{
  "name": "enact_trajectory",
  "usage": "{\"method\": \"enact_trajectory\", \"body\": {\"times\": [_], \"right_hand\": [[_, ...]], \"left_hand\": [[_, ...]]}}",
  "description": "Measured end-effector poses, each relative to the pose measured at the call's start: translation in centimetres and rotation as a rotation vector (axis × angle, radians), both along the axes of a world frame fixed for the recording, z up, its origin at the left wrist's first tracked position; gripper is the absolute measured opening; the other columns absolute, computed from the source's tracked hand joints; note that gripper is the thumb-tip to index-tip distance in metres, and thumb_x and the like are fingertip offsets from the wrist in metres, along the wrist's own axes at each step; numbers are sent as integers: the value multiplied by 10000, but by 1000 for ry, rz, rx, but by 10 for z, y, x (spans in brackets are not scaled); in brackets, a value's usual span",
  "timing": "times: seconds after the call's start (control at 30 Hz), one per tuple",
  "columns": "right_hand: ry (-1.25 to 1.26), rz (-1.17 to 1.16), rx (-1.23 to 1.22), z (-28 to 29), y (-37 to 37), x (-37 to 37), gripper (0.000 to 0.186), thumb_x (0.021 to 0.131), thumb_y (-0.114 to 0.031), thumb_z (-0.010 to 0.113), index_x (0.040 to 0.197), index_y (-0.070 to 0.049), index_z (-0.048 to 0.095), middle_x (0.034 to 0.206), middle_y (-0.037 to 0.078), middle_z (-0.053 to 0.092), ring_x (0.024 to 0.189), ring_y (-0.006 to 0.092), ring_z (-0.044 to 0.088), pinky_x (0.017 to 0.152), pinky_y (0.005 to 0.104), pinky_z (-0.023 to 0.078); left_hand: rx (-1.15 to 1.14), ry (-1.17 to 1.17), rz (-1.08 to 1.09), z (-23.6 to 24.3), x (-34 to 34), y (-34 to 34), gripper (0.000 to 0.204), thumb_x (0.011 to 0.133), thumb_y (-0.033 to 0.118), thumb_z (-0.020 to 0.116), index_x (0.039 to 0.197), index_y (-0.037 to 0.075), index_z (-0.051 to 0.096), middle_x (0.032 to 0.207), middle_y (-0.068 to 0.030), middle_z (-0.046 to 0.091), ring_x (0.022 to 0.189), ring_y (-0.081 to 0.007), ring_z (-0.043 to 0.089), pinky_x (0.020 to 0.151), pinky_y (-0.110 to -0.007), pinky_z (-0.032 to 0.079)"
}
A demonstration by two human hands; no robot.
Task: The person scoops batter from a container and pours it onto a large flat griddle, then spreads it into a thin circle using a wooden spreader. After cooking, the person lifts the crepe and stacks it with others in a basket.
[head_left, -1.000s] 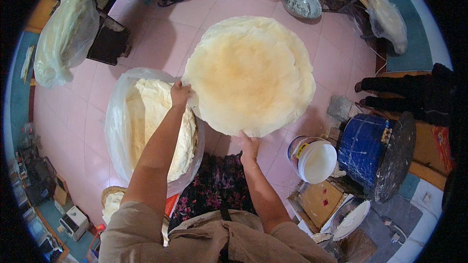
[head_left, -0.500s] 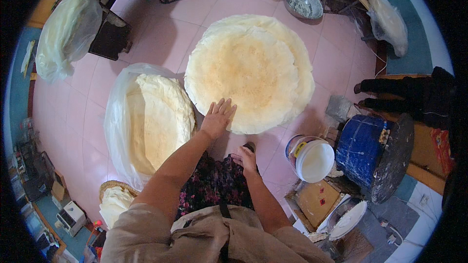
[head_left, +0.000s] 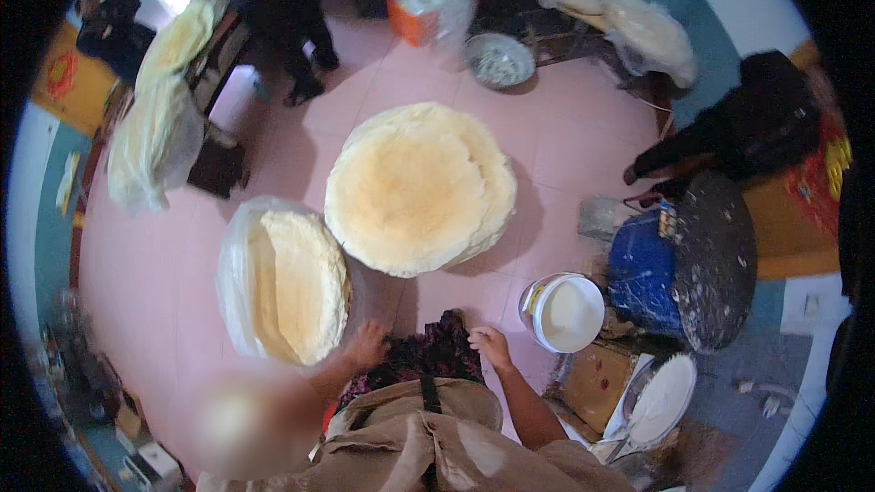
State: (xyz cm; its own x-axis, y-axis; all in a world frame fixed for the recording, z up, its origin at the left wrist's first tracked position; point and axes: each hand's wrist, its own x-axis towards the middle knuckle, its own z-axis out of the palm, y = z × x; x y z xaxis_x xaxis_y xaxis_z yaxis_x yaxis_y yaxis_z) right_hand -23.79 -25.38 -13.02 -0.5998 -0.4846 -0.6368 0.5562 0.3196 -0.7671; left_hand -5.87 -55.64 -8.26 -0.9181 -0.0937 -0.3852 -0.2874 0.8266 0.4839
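A stack of large round flatbreads point(head_left: 406, 191), pale with a browned middle, lies ahead of me. To its left, another pile of bread point(head_left: 305, 282) sits curved inside a clear plastic bag point(head_left: 239, 278). My left hand point(head_left: 367, 346) is just below that pile, apart from the stack, its fingers smeared by motion. Over my right thigh hovers my right hand point(head_left: 489, 344), fingers loosely apart with nothing in them. A blurred patch covers part of my left arm.
A white bucket point(head_left: 570, 314) stands at right, beside a blue drum point(head_left: 638, 260) with a dark round top point(head_left: 715, 264). A metal bowl point(head_left: 499, 61) is on the far floor. Bagged bread point(head_left: 155, 141) lies at far left. People in dark clothes point(head_left: 273, 0) stand around.
My left hand has come off the flatbread stack and drawn back toward me. The view has tilted up, showing more of the room's far side and the people there.
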Motion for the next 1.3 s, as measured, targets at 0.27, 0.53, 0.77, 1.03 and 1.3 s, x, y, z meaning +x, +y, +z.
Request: {"method": "enact_trajectory", "body": {"times": [0.27,0.53,0.77,1.03,1.3], "right_hand": [[253,-609,149,15,185,121,157,849,-133,599,923,5,597,832,92,649,697,157,636,592,301,524],[216,-387,1064,40,252,413,136,743,-193,661,812,-76,663,825,94,663,764,236,645,666,364,522],[28,-1035,1063,89,199,551,195,809,-305,601,820,-123,669,936,137,658,875,335,627,752,460,500],[73,-1323,1358,143,270,567,353,769,-279,676,1072,-118,595,976,121,663,841,345,634,753,440,497],[701,-1246,1629,270,501,502,451,710,-150,730,1120,-100,549,1075,118,598,1020,337,536,898,432,397]], "left_hand": [[366,-334,-323,-34,42,48,337,876,209,531,1168,42,549,1147,-158,549,989,-266,502,865,-379,402],[302,-201,-272,-151,-30,-90,284,937,269,517,1071,27,584,976,-85,602,717,-205,528,685,-323,452],[340,-456,-148,-114,-3,-61,308,933,272,531,1097,13,567,994,-103,598,761,-209,554,689,-335,480],[567,-509,-350,-114,18,78,341,927,274,546,1127,-3,548,1016,-122,594,811,-214,584,692,-350,511],[758,-411,-247,-123,55,180,361,921,266,562,1134,-25,540,993,-134,600,839,-216,614,688,-353,540]]}}
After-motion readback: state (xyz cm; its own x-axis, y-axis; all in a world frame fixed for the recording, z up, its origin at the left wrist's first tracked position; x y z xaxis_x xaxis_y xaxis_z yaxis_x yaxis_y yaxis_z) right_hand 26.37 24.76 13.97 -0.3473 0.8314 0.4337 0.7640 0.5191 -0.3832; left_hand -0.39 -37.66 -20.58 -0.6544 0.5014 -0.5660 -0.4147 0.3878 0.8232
